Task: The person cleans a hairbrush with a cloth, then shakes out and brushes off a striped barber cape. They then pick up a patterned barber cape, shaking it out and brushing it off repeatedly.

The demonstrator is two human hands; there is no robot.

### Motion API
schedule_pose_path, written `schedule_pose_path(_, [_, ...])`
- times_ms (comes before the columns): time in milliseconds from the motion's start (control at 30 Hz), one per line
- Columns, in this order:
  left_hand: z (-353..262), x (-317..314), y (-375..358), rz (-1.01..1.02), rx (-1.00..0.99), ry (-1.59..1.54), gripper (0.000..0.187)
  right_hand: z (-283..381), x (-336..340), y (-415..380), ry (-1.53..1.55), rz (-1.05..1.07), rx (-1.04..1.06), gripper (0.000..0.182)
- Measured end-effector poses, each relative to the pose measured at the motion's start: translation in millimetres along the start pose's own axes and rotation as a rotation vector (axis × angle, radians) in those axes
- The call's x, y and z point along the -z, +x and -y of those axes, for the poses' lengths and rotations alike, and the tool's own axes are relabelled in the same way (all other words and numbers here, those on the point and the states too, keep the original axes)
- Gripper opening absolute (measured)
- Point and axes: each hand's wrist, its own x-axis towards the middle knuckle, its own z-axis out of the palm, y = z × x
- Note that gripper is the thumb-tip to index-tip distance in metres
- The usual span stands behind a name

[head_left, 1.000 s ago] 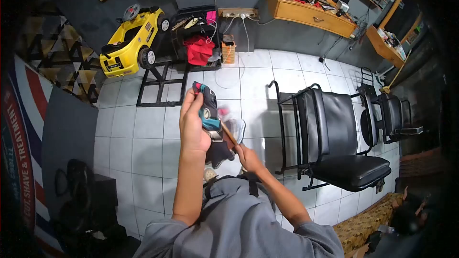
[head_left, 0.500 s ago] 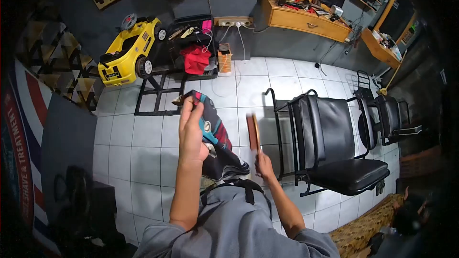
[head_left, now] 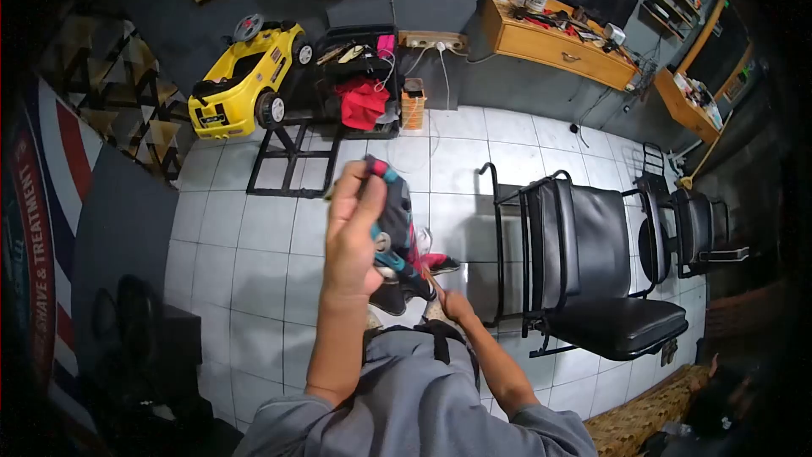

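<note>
My left hand (head_left: 351, 241) is raised and pinches the top of a dark cloth (head_left: 396, 213) with red and teal patches, which hangs down in front of me. A round metallic ring shows on the cloth beside the palm. Lower and to the right, my right hand (head_left: 459, 306) is closed around the handle of a wooden brush (head_left: 434, 283). The brush head is at the lower part of the cloth and is mostly hidden by it. A red and black shoe (head_left: 441, 264) shows on the floor behind.
A black barber chair (head_left: 596, 241) stands at the right, with another beyond it. A yellow toy car (head_left: 245, 80) and an open black case (head_left: 334, 76) are at the upper left. A wooden drawer shelf (head_left: 558, 55) holds bottles. A person's hand (head_left: 713, 364) shows at lower right.
My right hand has brought the brush left and down against the cloth. The cloth hangs narrower, and my left hand has shifted slightly right in view. The whole view has moved a little.
</note>
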Motion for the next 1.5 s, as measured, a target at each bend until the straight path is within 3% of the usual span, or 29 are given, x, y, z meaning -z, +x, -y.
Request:
schedule_pose_path(100, [-14,10,-1,-0.021,-0.14,-0.021,0.01,-117,-70,-20,-0.037,0.048,-0.275,0.064])
schedule_pose_path(200, [-22,16,-3,0.009,-0.06,0.06,0.01,-136,-63,-44,-0.117,0.075,-0.121,0.065])
schedule_pose_path(233, [-21,20,-3,0.045,0.013,0.089,0.01,-133,-60,-43,-0.062,-0.032,-0.173,0.063])
schedule_pose_path(300, [-7,23,0,-0.017,0.104,0.116,0.01,-91,-27,-33,0.044,-0.25,-0.278,0.061])
schedule_pose_path(367, [5,25,0,0.0,0.173,0.17,0.009,-16,35,-36,0.755,-0.27,-0.201,0.057])
schedule_pose_path(433, [15,29,2,0.09,0.225,0.212,0.009,55,84,-47,1.028,-0.365,0.038,0.049])
schedule_pose_path(500, [21,24,0,0.138,0.285,0.23,0.011,140,139,-85,1.322,-0.267,0.23,0.048])
schedule_pose_path(533, [26,23,-1,0.184,0.269,0.248,0.012,160,149,-96,1.27,-0.297,0.311,0.045])
schedule_pose_path(567, [31,23,-4,0.186,0.312,0.242,0.012,164,150,-101,1.272,-0.154,0.323,0.046])
schedule_pose_path(633, [29,25,-5,0.422,0.27,0.23,0.011,186,148,-98,1.306,-0.128,0.405,0.046])
schedule_pose_path(667, [25,24,-8,0.381,0.331,0.182,0.011,174,135,-85,1.284,-0.038,0.388,0.046])
schedule_pose_path(700, [22,26,-9,0.362,0.314,0.147,0.011,160,118,-70,1.108,-0.054,0.334,0.046])
schedule_pose_path(767, [16,32,-9,0.318,0.272,0.077,0.011,114,67,-34,0.637,-0.243,0.414,0.046])
schedule_pose_path(867, [3,34,-9,0.204,0.168,-0.045,0.011,12,-11,-10,0.039,-0.008,0.09,0.042])
schedule_pose_path(967, [-6,40,-7,0.113,0.11,-0.15,0.013,-61,-36,-42,-0.174,0.189,-0.12,0.052])
schedule_pose_path(1000, [-7,45,-5,0.109,0.112,-0.107,0.015,-81,-45,-45,-0.156,0.19,-0.239,0.057])
schedule_pose_path(1100, [-5,55,0,0.103,0.198,0.152,0.023,-96,-44,-44,-0.037,0.038,-0.339,0.067])
schedule_pose_path(1167, [-4,57,-1,0.385,0.246,0.246,0.027,-86,-25,-31,0.084,-0.091,-0.287,0.069])
schedule_pose_path(1233, [7,61,-3,0.581,0.28,0.426,0.031,-26,24,-28,0.231,-0.213,-0.209,0.07])
schedule_pose_path(1300, [7,55,-5,0.71,0.456,0.521,0.035,31,71,-24,0.313,-0.347,-0.142,0.063])
schedule_pose_path(1367, [8,52,-4,0.943,0.367,0.888,0.039,62,101,-17,0.525,-0.284,-0.04,0.053])
schedule_pose_path(1500, [14,49,-5,0.937,0.309,1.216,0.041,112,134,-18,0.827,-0.231,0.367,0.039])
